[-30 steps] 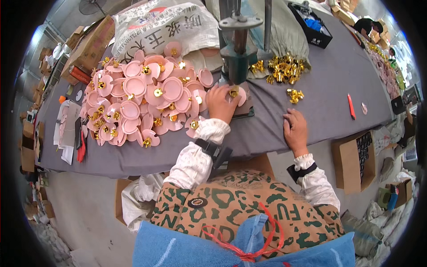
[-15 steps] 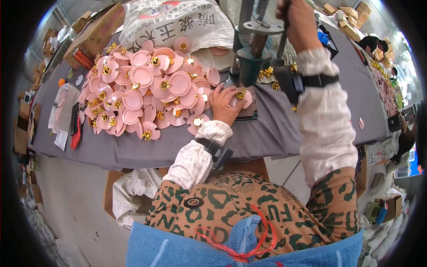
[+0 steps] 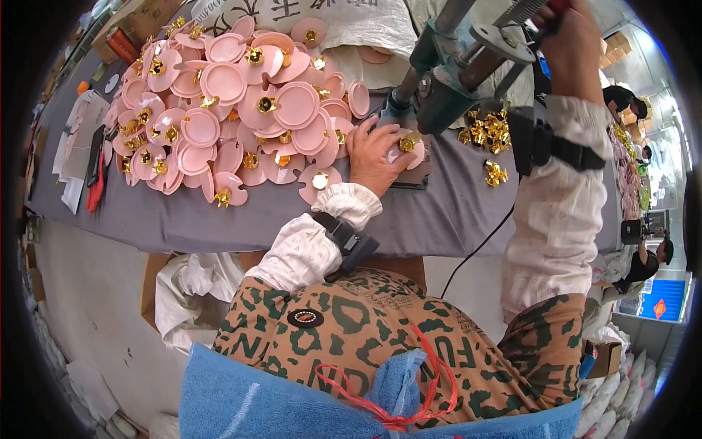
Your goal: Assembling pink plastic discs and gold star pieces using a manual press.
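Observation:
A dark green hand press (image 3: pixel 447 95) stands on the table in front of me. Under its ram, on the base plate (image 3: pixel 417 175), lies a pink plastic petal disc (image 3: pixel 418 155) with a gold flower piece (image 3: pixel 406 144) at its middle. My left hand (image 3: pixel 374 155) holds this disc by its left side, thumb and fingers closed on the edge. Raised at the upper right, my right hand (image 3: pixel 572 55) is wrapped round the press's lever handle (image 3: pixel 550 16). To the left spreads a big heap of pink discs (image 3: pixel 219 82), many with gold flower pieces.
Loose gold flower pieces (image 3: pixel 488 132) lie right of the press. Behind the heap sits a white woven sack (image 3: pixel 365 29). Scissors-like red-handled tool (image 3: pixel 96 192) and papers lie far left. A carton (image 3: pixel 150 289) with white sacking stands below the table; people work far right.
My view has shifted, bringing more of the gold pieces right of the press into sight. Both hands keep their holds, on the disc and on the lever.

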`<state>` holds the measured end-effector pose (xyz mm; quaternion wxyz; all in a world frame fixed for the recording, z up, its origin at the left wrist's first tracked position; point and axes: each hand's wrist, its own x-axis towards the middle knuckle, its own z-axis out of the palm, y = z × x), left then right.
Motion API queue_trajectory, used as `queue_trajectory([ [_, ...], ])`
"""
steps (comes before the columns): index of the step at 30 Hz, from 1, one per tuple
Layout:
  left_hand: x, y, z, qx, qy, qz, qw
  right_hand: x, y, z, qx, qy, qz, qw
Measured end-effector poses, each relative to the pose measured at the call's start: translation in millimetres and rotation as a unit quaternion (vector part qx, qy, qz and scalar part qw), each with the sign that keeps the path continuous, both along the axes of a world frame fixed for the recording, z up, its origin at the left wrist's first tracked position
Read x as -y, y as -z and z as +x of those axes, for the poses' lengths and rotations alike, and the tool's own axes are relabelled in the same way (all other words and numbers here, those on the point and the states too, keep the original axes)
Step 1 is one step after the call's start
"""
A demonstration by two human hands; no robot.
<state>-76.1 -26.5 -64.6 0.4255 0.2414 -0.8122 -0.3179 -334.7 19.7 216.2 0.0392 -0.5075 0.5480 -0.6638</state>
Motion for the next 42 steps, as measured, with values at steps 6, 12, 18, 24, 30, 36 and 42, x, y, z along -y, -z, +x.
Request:
queue_trajectory([
  [6, 7, -2, 13, 0.029, -0.019, 0.036, 0.999, -101, 46, 163, 0.045, 0.068, -0.111, 0.990],
  [12, 5, -8, 11, 0.019, 0.015, 0.024, 0.999, -176, 193, 196, -0.147, 0.128, 0.043, 0.980],
  [18, 8, 8, 11, 0.039, 0.023, 0.020, 0.999, -147, 107, 174, -0.201, 0.114, 0.062, 0.971],
  [24, 4, 4, 2, -0.024, -0.011, -0.018, 0.999, -11, -6, 42, 0.099, -0.312, -0.119, 0.937],
  [30, -24, -25, 73, -0.051, 0.026, 0.008, 0.998, 41, 1, 21, 0.195, -0.187, -0.088, 0.959],
  [36, -7, -14, 218, 0.095, -0.038, -0.059, 0.993, 38, 9, 2, -0.538, 0.369, -0.012, 0.757],
  [42, -2, -36, 181, 0.126, -0.083, -0.118, 0.981, 37, 8, 2, -0.354, 0.288, 0.039, 0.889],
])
